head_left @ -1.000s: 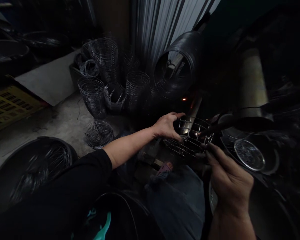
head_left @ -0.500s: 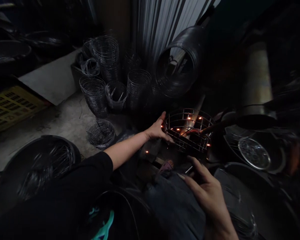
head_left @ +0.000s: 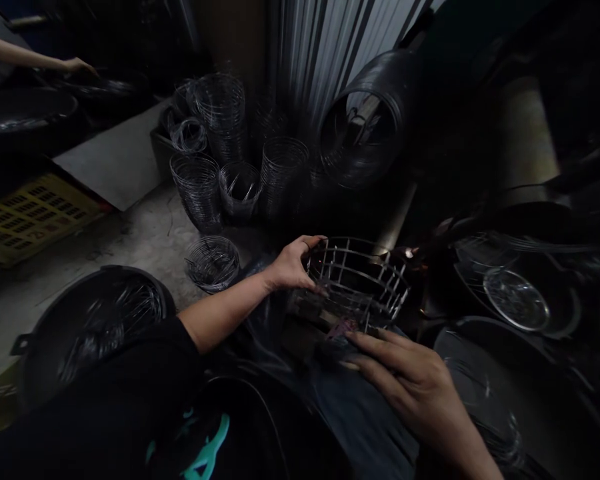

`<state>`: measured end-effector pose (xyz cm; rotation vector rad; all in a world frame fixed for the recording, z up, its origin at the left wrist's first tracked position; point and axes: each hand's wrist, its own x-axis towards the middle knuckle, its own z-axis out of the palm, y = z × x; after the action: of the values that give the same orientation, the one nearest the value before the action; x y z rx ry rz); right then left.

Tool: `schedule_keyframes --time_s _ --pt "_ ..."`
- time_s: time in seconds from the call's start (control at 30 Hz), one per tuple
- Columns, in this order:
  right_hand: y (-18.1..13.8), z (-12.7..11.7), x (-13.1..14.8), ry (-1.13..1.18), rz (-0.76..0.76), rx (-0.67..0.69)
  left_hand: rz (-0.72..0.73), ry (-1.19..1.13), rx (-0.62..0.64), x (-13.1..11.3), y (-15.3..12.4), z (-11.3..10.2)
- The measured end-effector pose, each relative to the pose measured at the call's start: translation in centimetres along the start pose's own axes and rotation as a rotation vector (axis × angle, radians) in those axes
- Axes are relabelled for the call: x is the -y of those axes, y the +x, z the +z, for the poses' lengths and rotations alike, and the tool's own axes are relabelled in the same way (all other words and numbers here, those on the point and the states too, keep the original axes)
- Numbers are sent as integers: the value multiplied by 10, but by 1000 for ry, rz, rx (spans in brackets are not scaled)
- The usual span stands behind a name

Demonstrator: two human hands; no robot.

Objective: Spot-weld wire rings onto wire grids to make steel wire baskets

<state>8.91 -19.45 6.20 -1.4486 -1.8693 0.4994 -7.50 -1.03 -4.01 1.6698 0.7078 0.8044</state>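
Note:
A round wire basket [head_left: 353, 293] of crossed metal rods is in the middle of the head view, tilted with its open grid showing. My left hand [head_left: 295, 263] grips its left side, thumb and fingers around the rim. My right hand [head_left: 410, 373] is just below the basket's near edge, above my dark trouser leg. Its fingers are stretched out, and nothing shows in it; whether the fingertips touch the wire is unclear. Right of the basket, a rod-like metal tip [head_left: 411, 253] has a small bright spot. A pale bar [head_left: 397, 217] runs behind the basket.
Stacks of wire rings [head_left: 196, 187] stand at the back left, beside a large wire coil [head_left: 363, 133]. Black tubs [head_left: 35, 340] with wire pieces flank me on both sides. A yellow crate [head_left: 35, 207] lies left. Another person's arm [head_left: 35, 60] reaches in, upper left.
The basket has moved left and slightly toward me with my left hand, off the bar and metal tip. The orange glow and sparks have faded. My right hand has moved closer to the basket.

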Motion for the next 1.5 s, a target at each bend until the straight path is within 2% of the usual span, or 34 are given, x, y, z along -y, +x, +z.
schedule_keyframes --time_s 0.13,0.23,0.37,0.47,0.7,0.87,1.13,1.33,1.5 --pt "15 -6 -8 83 212 200 154 321 121 -19 -13 7" --pt "15 -4 -24 -154 300 232 175 368 118 -25 -14 18" --pt "4 4 -33 -681 205 196 155 364 93 -27 -9 27" --pt "-3 8 -36 -845 85 147 139 317 88 -27 -3 32" --pt "-2 0 -51 -735 -161 -163 117 253 76 -23 8 40" --pt "9 -10 -65 -727 -171 -171 81 226 37 -24 22 42" --pt "29 -23 -82 -688 -51 -119 65 183 6 -23 45 44" --pt "31 -21 -87 -679 -44 -162 43 181 14 -19 49 45" --pt "47 -27 -95 -664 23 -205 -18 245 -17 -21 65 46"
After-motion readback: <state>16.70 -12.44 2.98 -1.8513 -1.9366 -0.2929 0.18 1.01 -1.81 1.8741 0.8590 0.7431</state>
